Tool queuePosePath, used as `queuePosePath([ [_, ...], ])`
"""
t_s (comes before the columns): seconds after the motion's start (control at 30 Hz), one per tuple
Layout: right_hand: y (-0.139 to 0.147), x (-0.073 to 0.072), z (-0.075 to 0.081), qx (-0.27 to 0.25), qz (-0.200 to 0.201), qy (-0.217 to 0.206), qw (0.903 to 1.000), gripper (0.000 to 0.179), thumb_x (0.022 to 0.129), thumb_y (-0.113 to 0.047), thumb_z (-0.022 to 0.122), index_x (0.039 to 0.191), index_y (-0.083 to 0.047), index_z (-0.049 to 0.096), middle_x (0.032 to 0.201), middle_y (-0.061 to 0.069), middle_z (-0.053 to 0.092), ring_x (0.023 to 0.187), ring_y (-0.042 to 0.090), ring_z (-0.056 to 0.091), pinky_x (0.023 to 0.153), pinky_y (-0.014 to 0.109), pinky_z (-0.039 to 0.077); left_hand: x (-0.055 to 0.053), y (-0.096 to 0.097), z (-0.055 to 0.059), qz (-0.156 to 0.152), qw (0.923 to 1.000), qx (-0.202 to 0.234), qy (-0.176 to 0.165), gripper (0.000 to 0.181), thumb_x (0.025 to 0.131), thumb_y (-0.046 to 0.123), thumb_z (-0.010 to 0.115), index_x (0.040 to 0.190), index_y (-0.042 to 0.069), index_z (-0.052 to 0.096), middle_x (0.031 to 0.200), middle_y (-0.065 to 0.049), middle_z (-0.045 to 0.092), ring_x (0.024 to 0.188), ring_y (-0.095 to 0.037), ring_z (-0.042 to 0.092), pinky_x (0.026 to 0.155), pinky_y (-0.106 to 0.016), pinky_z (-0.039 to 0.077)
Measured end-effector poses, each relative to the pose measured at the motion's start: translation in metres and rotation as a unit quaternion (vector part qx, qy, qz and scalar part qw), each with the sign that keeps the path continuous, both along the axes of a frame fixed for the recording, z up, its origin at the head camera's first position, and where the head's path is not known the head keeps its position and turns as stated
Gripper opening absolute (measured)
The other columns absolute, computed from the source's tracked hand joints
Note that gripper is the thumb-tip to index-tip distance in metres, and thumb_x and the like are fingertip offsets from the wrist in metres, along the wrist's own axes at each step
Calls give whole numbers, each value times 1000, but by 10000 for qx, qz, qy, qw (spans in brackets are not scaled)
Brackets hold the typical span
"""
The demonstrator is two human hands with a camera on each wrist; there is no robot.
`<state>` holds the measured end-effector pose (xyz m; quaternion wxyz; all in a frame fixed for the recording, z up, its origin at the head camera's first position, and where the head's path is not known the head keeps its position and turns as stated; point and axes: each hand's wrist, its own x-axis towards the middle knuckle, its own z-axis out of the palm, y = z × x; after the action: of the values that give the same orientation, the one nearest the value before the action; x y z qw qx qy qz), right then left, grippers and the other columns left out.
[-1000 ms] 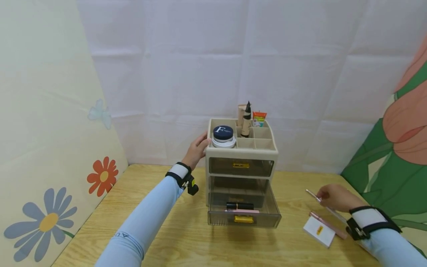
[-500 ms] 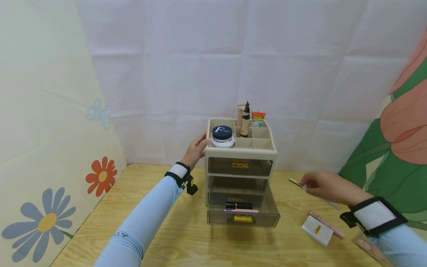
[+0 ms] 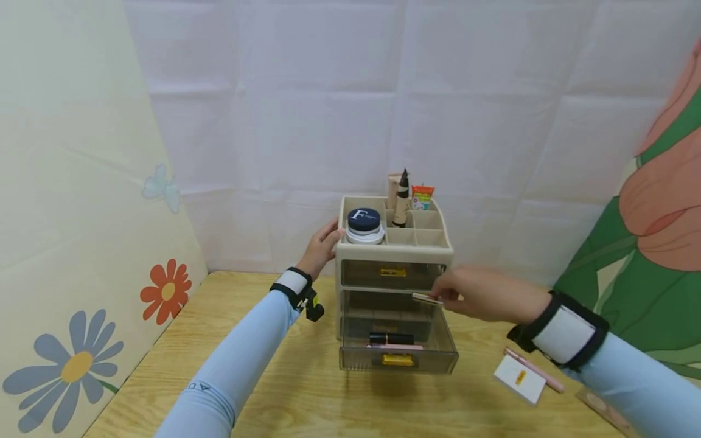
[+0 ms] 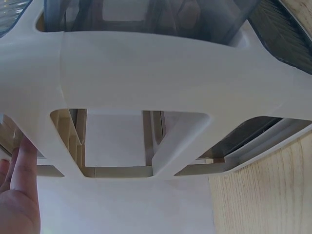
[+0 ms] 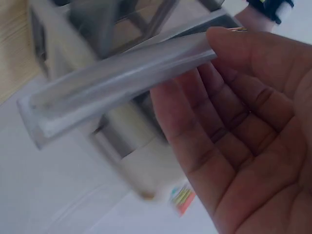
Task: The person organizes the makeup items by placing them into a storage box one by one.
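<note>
Nearest of what matters, the right hand (image 3: 487, 293) has just swung in from well right of the organizer (image 3: 394, 252) to its front, carrying a slim silvery tube (image 3: 426, 298). Its grip pinches the tube between thumb and fingers. The tube now hangs above the back right part of the organizer's pulled-out lower drawer (image 3: 438, 363), outside it in the air; I judge the carrying across to be nearly done, the release not yet.

On the wood-patterned surface (image 3: 263, 395), to the right and toward the viewer from the organizer, a flat beige palette (image 3: 597, 404) lies partly hidden by the sleeve. Next, nearer the organizer, come a white box (image 3: 520, 379) with a gold label and, just beside it, a pink stick (image 3: 539, 372).

Inside the organizer's open drawer lie a black tube (image 3: 391, 338) and a thin pink item (image 3: 394, 347). Above, its upper drawer (image 3: 361, 274) is closed. The left hand (image 3: 320, 249) rests against the organizer's left side, unmoved, its fingers extended rather than clenched.

On the organizer's top, a dark-lidded jar (image 3: 364, 219) sits on a white round case (image 3: 366, 236) at the left; right of them, a tube with a pointed black cap (image 3: 401, 210) stands before a beige tube (image 3: 393, 188) and an orange-topped one (image 3: 422, 198).

Behind the organizer hangs a creased white cloth (image 3: 306, 121); flower-printed panels flank it on either side.
</note>
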<state>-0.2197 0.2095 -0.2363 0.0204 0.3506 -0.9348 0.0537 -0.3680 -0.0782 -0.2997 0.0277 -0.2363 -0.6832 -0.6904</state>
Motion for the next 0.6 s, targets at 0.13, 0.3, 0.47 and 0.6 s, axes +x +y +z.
queuePosePath([
  [0.13, -23, -9, 1, 177, 255, 71, 9995, 12, 84, -5, 73, 92, -14, 73, 80, -9, 63, 69, 4, 55, 61, 24, 51, 0, -1, 0, -26, 10000, 14, -4, 59, 100, 29, 48, 153, 11, 30, 154, -9, 33, 136, -29, 38, 102, -49, 41],
  [0.3, -45, -22, -5, 289, 659, 84, 9974, 10, 84, -3, 72, 90, -11, 74, 79, -6, 66, 68, 5, 57, 62, 24, 52, 1, -1, -1, 13, 10000, -7, -30, 58, 100, 30, 48, 153, 13, 32, 153, -8, 35, 135, -27, 39, 102, -49, 42],
  [0.47, -63, -31, -9, 374, 808, -117, 9960, 8, 86, -3, 71, 91, -8, 74, 76, -7, 65, 66, 5, 57, 62, 25, 52, 2, 0, -1, 38, 10000, -17, 12, 58, 100, 30, 48, 153, 12, 32, 153, -10, 36, 134, -28, 40, 102, -49, 42],
  [0.6, -75, -37, -12, 516, 794, -110, 9954, 7, 86, -5, 72, 90, -9, 75, 74, -8, 63, 65, 4, 57, 62, 25, 52, 2, 0, 0, 26, 10000, 71, 31, 57, 101, 27, 47, 152, 10, 32, 153, -11, 36, 134, -29, 40, 102, -49, 42],
])
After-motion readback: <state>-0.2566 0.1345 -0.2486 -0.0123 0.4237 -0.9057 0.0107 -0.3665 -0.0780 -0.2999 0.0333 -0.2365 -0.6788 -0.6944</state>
